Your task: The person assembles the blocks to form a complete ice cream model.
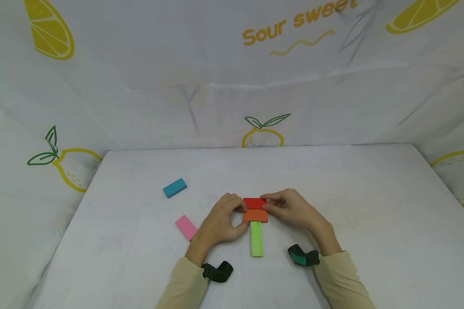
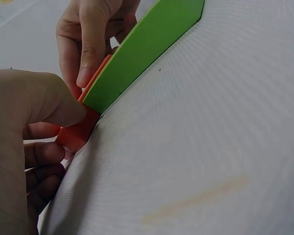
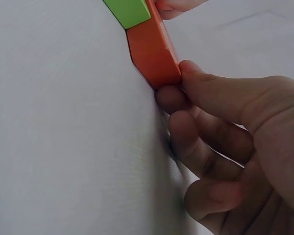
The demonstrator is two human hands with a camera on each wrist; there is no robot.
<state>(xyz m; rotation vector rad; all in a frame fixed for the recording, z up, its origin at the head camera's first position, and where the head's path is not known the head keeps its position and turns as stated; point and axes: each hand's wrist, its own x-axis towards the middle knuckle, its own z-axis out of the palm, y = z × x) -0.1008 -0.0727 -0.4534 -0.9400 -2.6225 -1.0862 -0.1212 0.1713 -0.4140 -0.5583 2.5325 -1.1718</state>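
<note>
A red block (image 1: 254, 203) and an orange block (image 1: 255, 215) lie side by side on the white table, long sides together. From the orange block's near side, a light green block (image 1: 257, 240) extends toward me, its far end against it. My left hand (image 1: 224, 216) holds the left ends of the pair, thumb at the orange block's near corner and bent fingers by the red one. At the right end, my right hand (image 1: 294, 208) pinches the red block between thumb and index finger; its other fingers curl loosely in the right wrist view.
Left of my hands lies a pink block (image 1: 186, 227), partly covered by the left wrist. Farther back is a blue block (image 1: 175, 188). Dark wrist devices (image 1: 218, 272) sit on both forearms. A lemon-print cloth (image 1: 158, 107) hangs behind the table.
</note>
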